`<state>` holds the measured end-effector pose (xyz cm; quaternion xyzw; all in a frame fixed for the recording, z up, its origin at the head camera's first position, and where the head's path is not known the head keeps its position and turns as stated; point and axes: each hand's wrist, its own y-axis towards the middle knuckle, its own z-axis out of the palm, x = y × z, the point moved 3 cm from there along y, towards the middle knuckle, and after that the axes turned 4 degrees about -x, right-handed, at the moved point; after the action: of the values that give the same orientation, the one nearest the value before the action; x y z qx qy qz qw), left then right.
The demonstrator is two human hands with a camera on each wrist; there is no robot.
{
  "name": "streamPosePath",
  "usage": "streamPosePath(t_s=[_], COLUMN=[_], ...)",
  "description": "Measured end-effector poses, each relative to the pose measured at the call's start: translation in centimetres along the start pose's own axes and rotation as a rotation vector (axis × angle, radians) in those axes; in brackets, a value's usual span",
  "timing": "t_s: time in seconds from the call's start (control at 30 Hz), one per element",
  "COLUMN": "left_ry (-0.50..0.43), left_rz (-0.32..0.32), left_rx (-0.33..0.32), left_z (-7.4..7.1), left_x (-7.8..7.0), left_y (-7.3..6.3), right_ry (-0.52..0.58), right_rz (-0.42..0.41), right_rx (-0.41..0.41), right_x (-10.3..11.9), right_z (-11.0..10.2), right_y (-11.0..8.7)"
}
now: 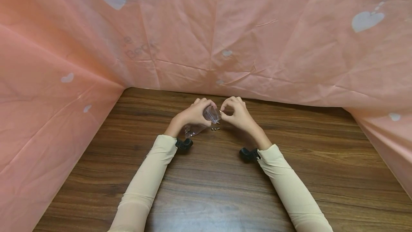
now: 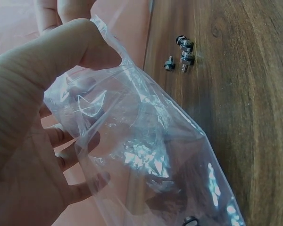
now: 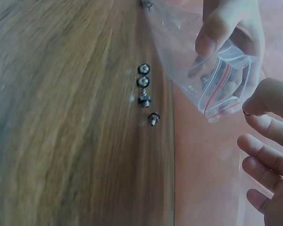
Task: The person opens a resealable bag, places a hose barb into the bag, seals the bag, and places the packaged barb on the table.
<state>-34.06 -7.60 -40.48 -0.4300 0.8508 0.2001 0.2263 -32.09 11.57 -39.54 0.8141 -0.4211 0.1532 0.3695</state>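
My left hand (image 1: 194, 113) holds a clear zip-lock bag (image 1: 210, 114) near its mouth, thumb on one side and fingers on the other. The bag's mouth gapes toward my right hand (image 1: 239, 116), and a few small screws (image 1: 187, 130) show in its lower end. Between thumb and index finger, right at the bag's opening, my right hand pinches a small screw (image 3: 246, 113), mostly hidden by the fingertips. Several short metal screws with dark washers (image 3: 144, 82) lie loose on the table below the two hands.
The dark wood-grain table (image 1: 199, 174) runs back to a pink curtain (image 1: 180, 38) with white hearts, which also closes off both sides. Black wrist mounts (image 1: 184, 144) sit at both cuffs.
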Motion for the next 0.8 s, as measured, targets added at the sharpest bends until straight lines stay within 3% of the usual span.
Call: streamPosePath(t_s=[0.8], left_ry=[-0.002], left_rz=[0.011], left_rx=[0.008], left_z=[0.2], left_x=[-0.2], left_y=[0.1], right_ry=[0.005], right_rz=[-0.022], right_rx=[0.019], right_x=[0.6], right_z=[1.1], right_y=[-0.2])
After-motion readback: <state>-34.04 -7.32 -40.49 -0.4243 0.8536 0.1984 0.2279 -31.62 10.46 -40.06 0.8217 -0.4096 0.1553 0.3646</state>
